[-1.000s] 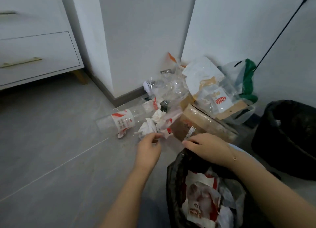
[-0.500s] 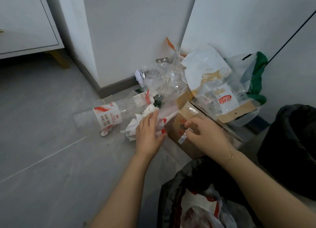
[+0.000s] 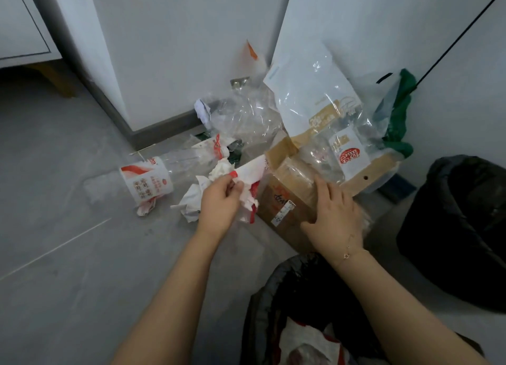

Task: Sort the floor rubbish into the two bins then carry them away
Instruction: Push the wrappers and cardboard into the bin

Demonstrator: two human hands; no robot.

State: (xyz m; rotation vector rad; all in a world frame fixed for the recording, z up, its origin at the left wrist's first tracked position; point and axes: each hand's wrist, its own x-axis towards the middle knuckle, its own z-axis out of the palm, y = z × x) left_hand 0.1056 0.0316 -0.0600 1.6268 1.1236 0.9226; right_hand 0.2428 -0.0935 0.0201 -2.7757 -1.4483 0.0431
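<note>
rubbish [image 3: 246, 134] heaped on the floor against the wall; your left hand [image 3: 219, 205] pinches a red-and-white wrapper [image 3: 250, 177], your right hand [image 3: 332, 216] rests spread on the cardboard box [image 3: 287, 200], near bin [image 3: 273, 296] just below.

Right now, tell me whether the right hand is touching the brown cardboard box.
Touching. The head view shows the right hand with its fingers spread and laid flat on top of the brown cardboard box, no gap between them.

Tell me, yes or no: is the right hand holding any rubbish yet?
No, the right hand lies with straight fingers on the cardboard box, gripping nothing, while the left hand pinches the red-and-white wrapper.
</note>
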